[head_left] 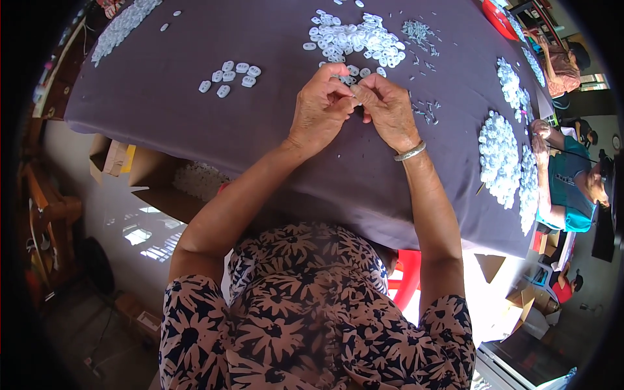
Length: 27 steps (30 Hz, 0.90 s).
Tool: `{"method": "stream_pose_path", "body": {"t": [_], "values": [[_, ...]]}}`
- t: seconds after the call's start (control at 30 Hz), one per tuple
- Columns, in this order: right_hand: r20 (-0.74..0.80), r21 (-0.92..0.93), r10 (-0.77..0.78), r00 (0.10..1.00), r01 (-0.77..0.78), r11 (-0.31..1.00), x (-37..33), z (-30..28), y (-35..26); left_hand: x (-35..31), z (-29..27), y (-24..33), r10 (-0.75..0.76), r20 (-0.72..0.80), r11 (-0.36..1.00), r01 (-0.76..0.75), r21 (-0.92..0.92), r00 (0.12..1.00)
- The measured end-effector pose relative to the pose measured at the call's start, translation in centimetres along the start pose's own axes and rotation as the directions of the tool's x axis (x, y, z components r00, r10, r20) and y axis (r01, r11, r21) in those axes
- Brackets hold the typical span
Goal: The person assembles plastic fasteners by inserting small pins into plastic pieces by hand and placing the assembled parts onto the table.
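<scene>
- At the far left, a long heap of white pieces lies along the table's edge; below, an open cardboard box stands beside the dark tablecloth.
- Nearer the middle, a small group of white oval pieces lies loosely together, well apart from the heaps.
- The left hand is curled, thumb and fingers closed in a pinch, its tips meeting those of the other hand.
- Just beyond the fingertips, the central pile of white ovals spreads over the cloth, a few strays close to the knuckles.
- The right hand, with a bracelet at the wrist, is likewise closed in a pinch. Whether a part sits between the fingertips, I cannot tell.
- The step in hand looks like fine fingertip work on one small part; the next move seems to call for a steady left pinch and a small, precise right-hand adjustment.
- Right of the hands, small grey metal pieces lie scattered, screw-like in shape.
- Farther right, a large white heap lies near a co-worker in teal.
</scene>
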State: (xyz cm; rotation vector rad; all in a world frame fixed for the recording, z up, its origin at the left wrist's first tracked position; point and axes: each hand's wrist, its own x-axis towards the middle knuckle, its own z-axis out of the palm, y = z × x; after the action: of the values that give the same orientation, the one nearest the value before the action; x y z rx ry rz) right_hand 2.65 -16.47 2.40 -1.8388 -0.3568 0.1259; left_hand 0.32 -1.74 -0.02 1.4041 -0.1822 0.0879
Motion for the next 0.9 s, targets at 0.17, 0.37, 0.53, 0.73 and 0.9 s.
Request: {"method": "stream_pose_path", "body": {"t": [0.17,0.37,0.53,0.73,0.9], "values": [[-0.019,0.06,0.017,1.0,-0.016,0.998,-0.1,-0.2,-0.2,0.1,0.2,0.3,-0.01,0.011,1.0,0.01,-0.014,1.0],[-0.124,0.171,0.101,0.987,-0.079,0.982,-0.3,-1.9,-1.3,0.0,0.0,0.1,0.02,0.02,1.0,-0.021,0.022,1.0],[-0.248,-0.052,-0.101,0.964,0.091,0.995,0.4,-2.9,0.6,0.0,-0.2,0.6,0.018,0.001,0.999,-0.018,0.028,1.0],[-0.002,-0.182,-0.245,0.969,0.241,0.953,0.2,-2.4,1.0,1.2,-2.0,1.1,0.037,-0.223,0.998,-0.046,-0.034,0.974],[0.136,-0.457,-0.351,0.927,0.373,0.808,-0.1,-2.0,0.2,1.2,-2.0,2.0,0.025,-0.229,0.999,-0.034,-0.035,0.973]]}}
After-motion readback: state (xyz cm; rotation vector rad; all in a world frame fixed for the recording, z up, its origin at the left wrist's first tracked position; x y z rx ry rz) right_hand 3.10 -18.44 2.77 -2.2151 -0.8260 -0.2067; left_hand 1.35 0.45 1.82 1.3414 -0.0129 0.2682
